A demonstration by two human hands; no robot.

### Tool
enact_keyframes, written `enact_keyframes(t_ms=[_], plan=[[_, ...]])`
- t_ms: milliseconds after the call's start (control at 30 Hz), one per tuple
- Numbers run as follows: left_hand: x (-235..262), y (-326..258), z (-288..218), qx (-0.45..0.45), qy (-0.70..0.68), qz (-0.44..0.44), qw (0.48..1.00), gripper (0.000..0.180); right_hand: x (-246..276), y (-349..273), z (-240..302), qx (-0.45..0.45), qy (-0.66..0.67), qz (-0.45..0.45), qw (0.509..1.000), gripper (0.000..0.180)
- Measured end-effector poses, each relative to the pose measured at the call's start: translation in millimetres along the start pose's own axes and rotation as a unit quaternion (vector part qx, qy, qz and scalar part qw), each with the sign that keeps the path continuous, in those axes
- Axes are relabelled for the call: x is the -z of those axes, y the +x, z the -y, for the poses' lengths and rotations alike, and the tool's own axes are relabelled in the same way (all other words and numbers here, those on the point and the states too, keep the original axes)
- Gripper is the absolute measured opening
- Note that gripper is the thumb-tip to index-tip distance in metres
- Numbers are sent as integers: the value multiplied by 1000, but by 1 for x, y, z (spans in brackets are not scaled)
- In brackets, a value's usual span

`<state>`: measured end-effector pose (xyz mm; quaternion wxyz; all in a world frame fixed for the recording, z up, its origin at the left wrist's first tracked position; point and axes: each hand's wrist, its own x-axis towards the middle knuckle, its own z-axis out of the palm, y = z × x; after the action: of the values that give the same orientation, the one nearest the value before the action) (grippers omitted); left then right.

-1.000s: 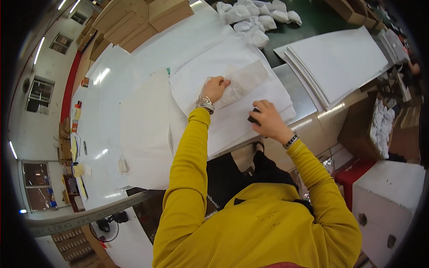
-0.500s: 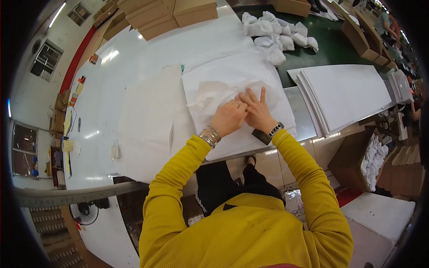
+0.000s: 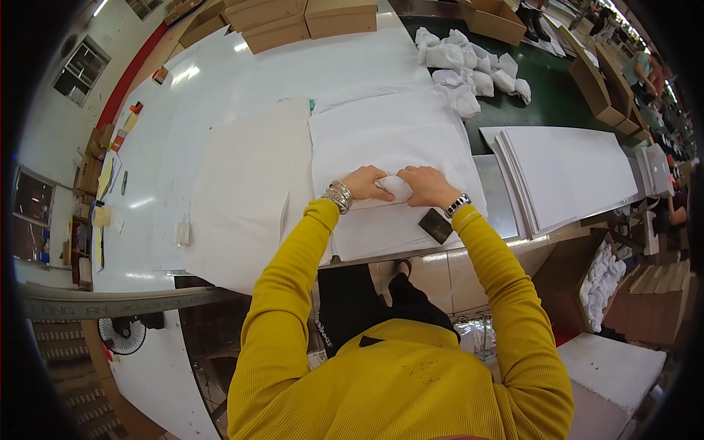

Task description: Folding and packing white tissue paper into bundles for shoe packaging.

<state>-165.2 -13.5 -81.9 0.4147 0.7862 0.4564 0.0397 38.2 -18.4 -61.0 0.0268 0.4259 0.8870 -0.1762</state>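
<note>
Over a stack of thin white paper sheets (image 3: 389, 132), both hands grip a crumpled white paper wad (image 3: 397, 188). My left hand (image 3: 366, 183) closes round its left end, thumb toward me. From the right, my right hand (image 3: 430, 186) presses its fingers against the other end. Whether anything is wrapped inside the wad cannot be seen. A small dark rectangular block (image 3: 435, 226) rests on the sheets just below my right wrist. Left of the stack lies a pile of cream-coloured sheets (image 3: 249, 176).
Several white wrapped bundles (image 3: 477, 66) lie on the green surface at the far right. Closer on the right is a stack of white boards (image 3: 572, 172). Cardboard boxes (image 3: 341, 20) stand at the back. An open carton (image 3: 572, 286) of crumpled white paper sits low on the right.
The loosely spread paper under my hands is now a compact wad. My fingers have gone from working together over it to gripping its two ends. The view has shifted slightly.
</note>
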Motion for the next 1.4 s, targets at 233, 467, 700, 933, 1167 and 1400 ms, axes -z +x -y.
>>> enact_keyframes(t_ms=[233, 467, 700, 933, 1167, 1400], plan=[[-34, -17, -32, -155, 242, -329, 899, 66, 22, 21, -23, 1, 88, 174, 981, 61], [14, 23, -11, 0, 7, -71, 997, 49, 34, -5, -53, -137, -24, 155, 978, 75], [28, 23, -4, 82, 185, -249, 947, 43, 8, -1, 7, 57, -200, -133, 969, 85], [-39, 1, -39, -146, 316, -345, 872, 65, 22, 53, -58, 17, 0, 33, 999, 74], [1, 62, -16, 3, 338, -323, 884, 90, 39, 71, -80, -127, 59, -164, 977, 58], [29, 52, -56, 59, -57, -228, 970, 72, 19, -29, -40, -136, 348, -470, 799, 42]])
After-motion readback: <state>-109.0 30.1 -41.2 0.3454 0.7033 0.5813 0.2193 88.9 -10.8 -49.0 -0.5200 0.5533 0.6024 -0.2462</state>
